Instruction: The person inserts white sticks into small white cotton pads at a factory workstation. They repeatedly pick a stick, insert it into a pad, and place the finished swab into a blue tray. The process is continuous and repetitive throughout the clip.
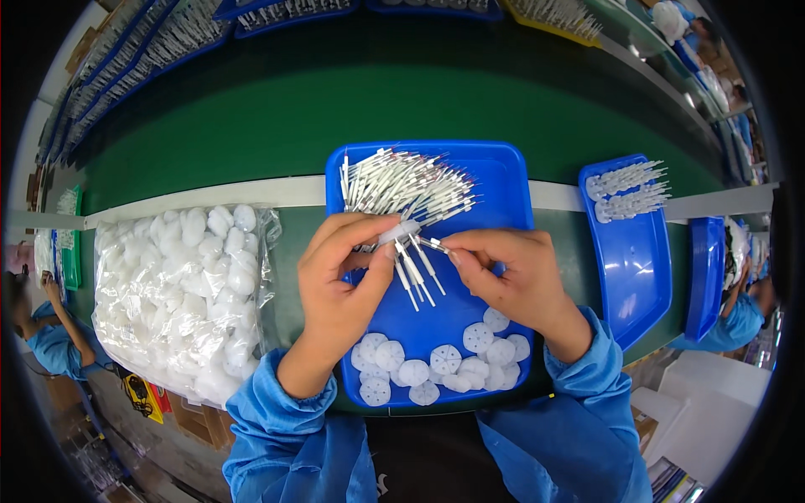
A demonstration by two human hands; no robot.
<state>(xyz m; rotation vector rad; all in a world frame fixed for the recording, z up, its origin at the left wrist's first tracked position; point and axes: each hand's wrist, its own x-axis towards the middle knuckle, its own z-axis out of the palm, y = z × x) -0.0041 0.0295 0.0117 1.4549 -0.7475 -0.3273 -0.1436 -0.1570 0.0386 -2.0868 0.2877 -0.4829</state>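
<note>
1. The green bench (289, 306) lies before me.
2. On it sits my blue tray (503, 172).
3. Left of that: a clear bag (176, 293) of white pieces.
4. My left hand (344, 264) pinches a white piece (400, 230) above the tray, several sticks (412, 272) jutting from it.
5. My right hand (516, 272), thumb against forefinger, pinches one stick (433, 244).
6. Stick pile (398, 183): tray's far left.
7. Loose discs (445, 359): near end.

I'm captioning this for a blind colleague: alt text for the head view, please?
A person's left hand holds a white plastic part bristling with thin rods; their right hand pinches another rod beside it, over a blue tray of piled rods and perforated discs. At left, a clear bag of white pieces.
</note>
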